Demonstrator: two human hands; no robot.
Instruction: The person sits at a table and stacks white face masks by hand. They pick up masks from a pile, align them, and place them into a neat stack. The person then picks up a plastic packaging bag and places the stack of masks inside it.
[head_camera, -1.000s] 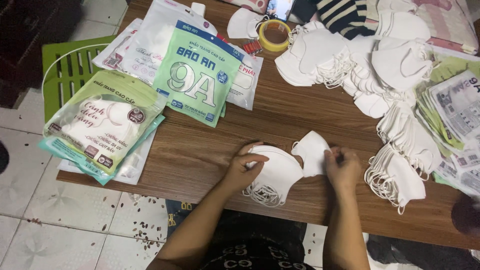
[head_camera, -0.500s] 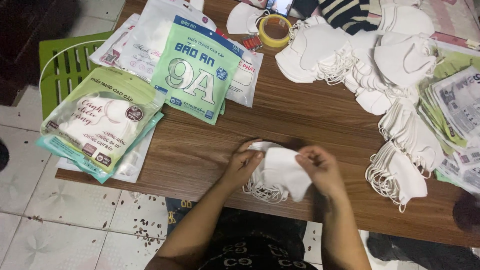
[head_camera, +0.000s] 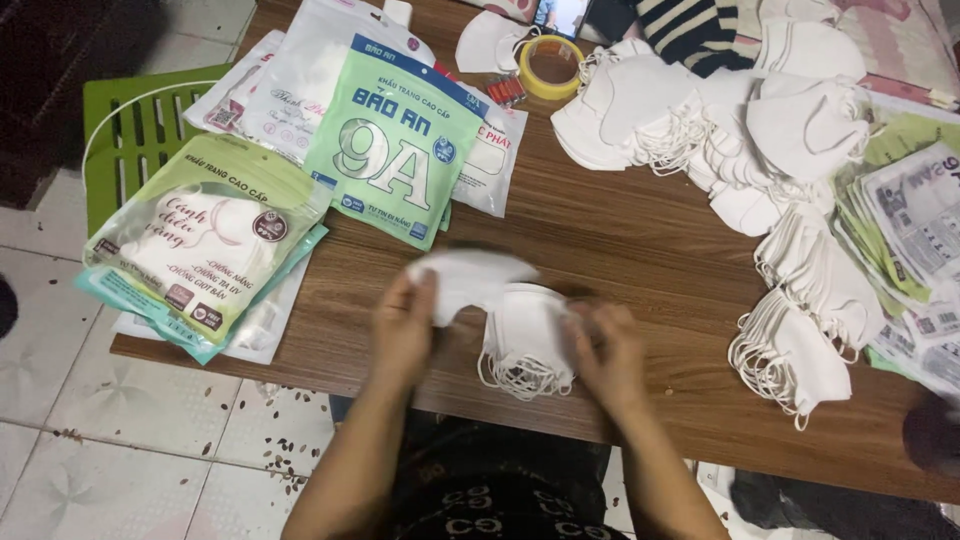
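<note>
The left hand (head_camera: 402, 330) is closed on one white face mask (head_camera: 470, 278), fingers pinching its lower left edge and lifting it just above the wood; the mask is blurred, so its exact fold cannot be told. The right hand (head_camera: 608, 352) rests on the right side of a small stack of white masks (head_camera: 525, 340), fingers curled against it and grasping its edge, with the stack's elastic loops spilling toward the near edge of the tabletop (head_camera: 620, 240). The lifted mask overlaps the top left of that stack, and both sit near the front edge of the brown wood-grain tabletop, right in front of the person's body. To the left of the left hand lies a pile of filled pale-green mask packets (head_camera: 205, 240), hanging partly over the tabletop's left edge, with a green slatted plastic stool (head_camera: 135, 125) behind them on the tiled floor (head_camera: 120, 440). Beyond the hands, toward the far side, lies a green printed packet (head_camera: 392, 145) on top of white packets (head_camera: 300, 80). Farther back sits a roll of yellow tape (head_camera: 550, 68). To the right, well apart from the right hand, a large heap of loose white masks (head_camera: 730, 120) spreads across the far right, a smaller bundle of masks (head_camera: 795, 350) lies nearer the front, and flat empty printed packets (head_camera: 915, 240) are stacked at the right edge.
</note>
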